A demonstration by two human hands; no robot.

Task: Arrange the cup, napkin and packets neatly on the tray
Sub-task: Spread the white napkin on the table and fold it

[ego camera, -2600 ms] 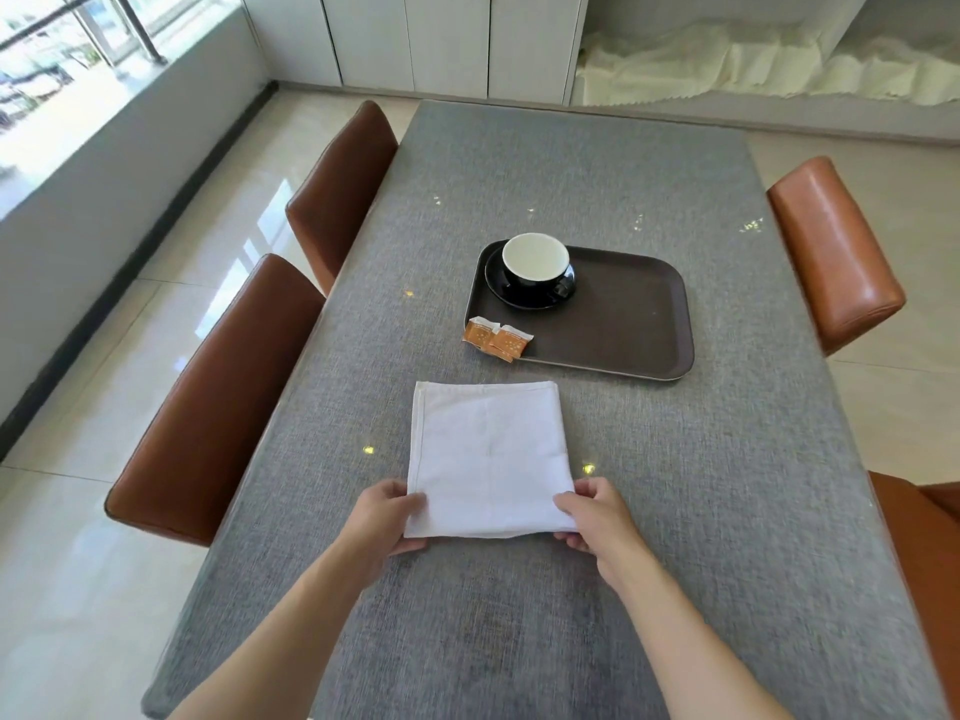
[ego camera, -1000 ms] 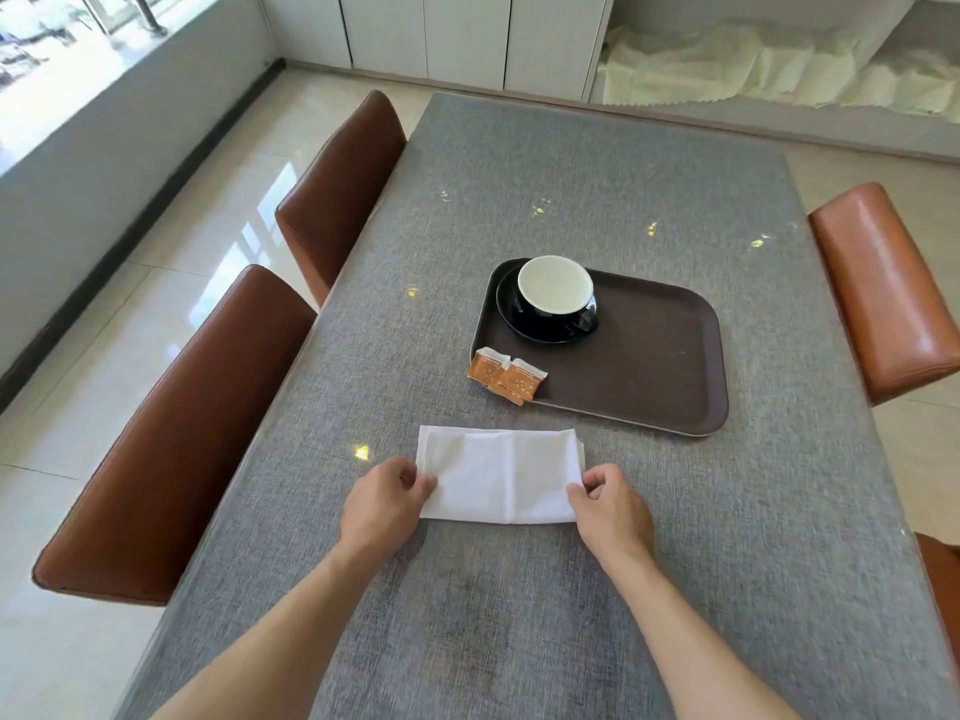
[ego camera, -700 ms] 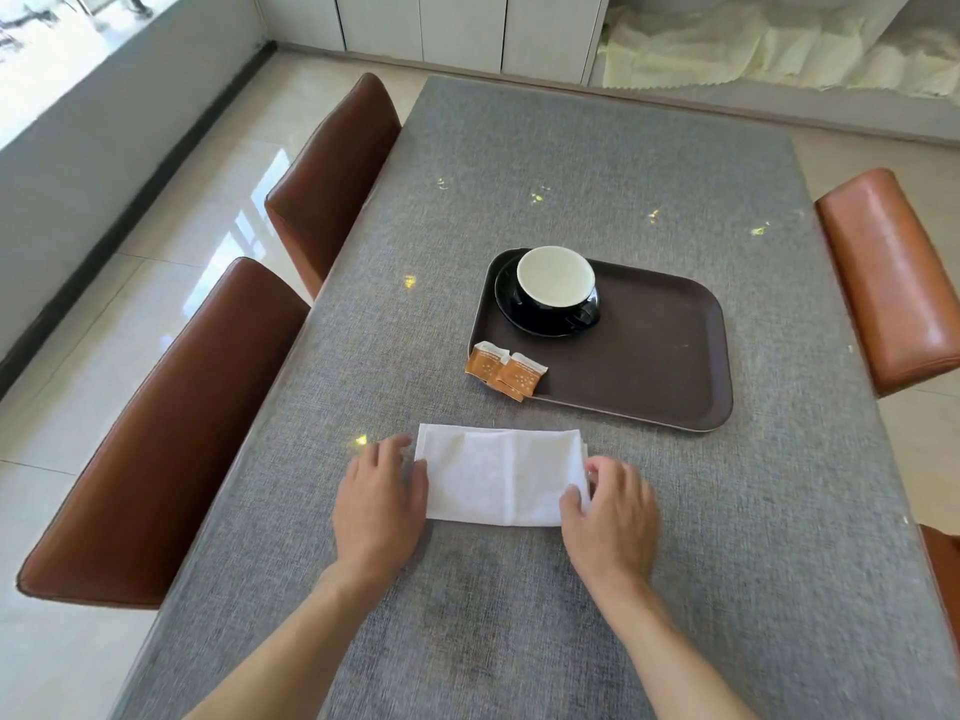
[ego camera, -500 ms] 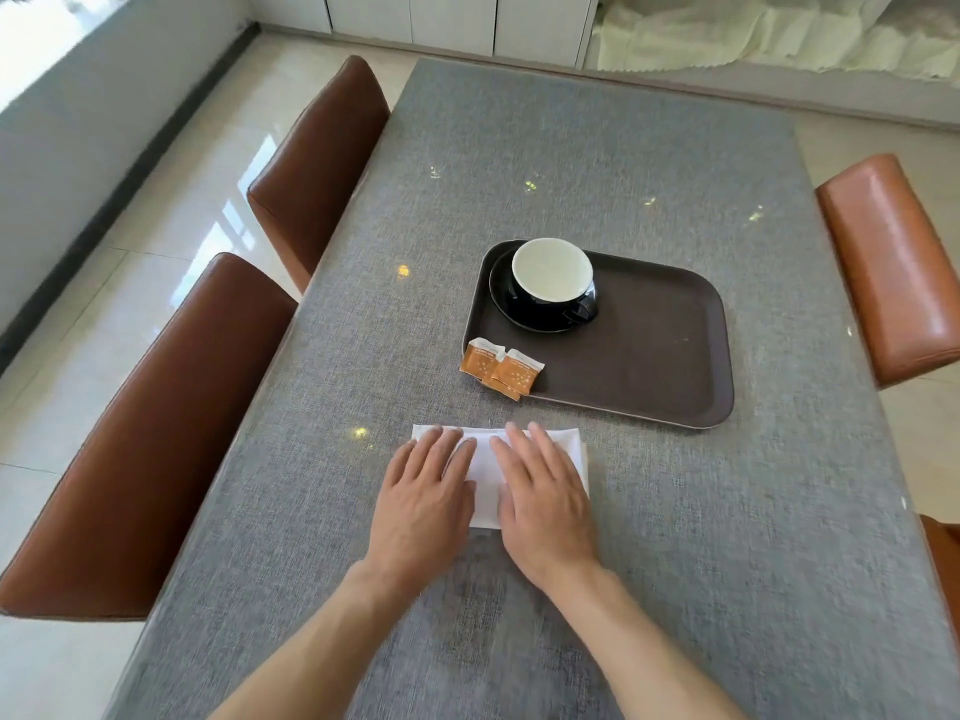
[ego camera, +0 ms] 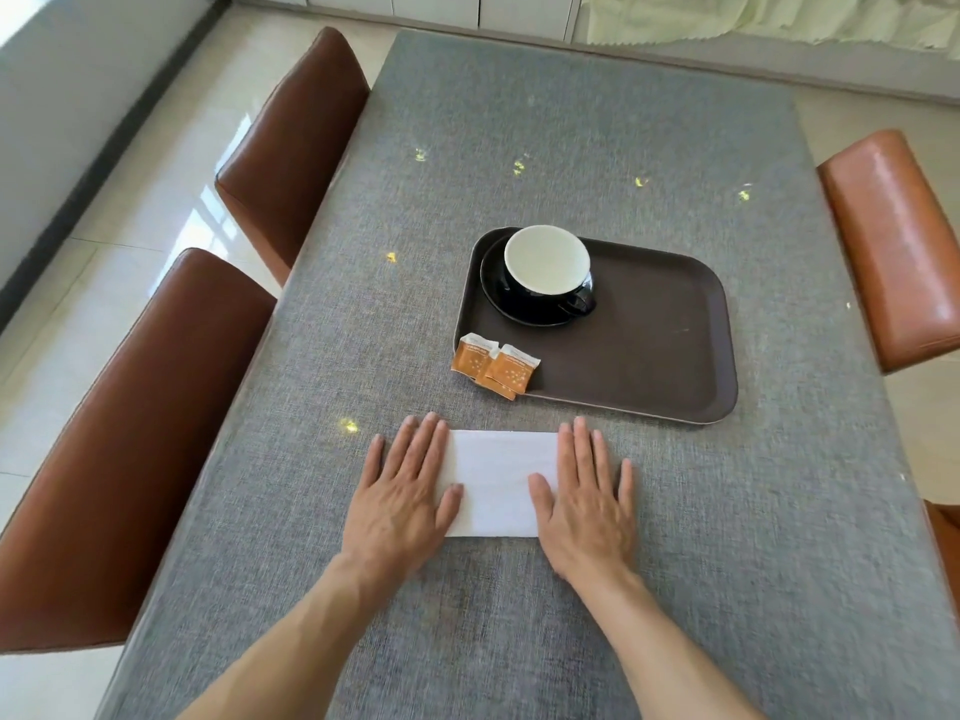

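A white napkin (ego camera: 493, 480), folded into a narrow rectangle, lies flat on the grey table just in front of the tray. My left hand (ego camera: 402, 493) presses flat on its left end and my right hand (ego camera: 587, 504) on its right end, fingers spread. The dark brown tray (ego camera: 665, 356) holds a black cup (ego camera: 548, 272) with a white inside, standing on a black saucer (ego camera: 498, 298) in the tray's far left corner. Two orange packets (ego camera: 496, 363) lie over the tray's near left rim, partly on the table.
The grey cloth-covered table (ego camera: 571, 148) stretches away from me. Two brown chairs (ego camera: 156, 407) stand along its left side, an orange-brown chair (ego camera: 893, 241) at the right and another chair's edge (ego camera: 945, 543) lower right. White cabinets stand beyond the far end.
The napkin went from a square to a half-width strip. My hands then pressed side by side on its middle and have now slid apart to its two ends.
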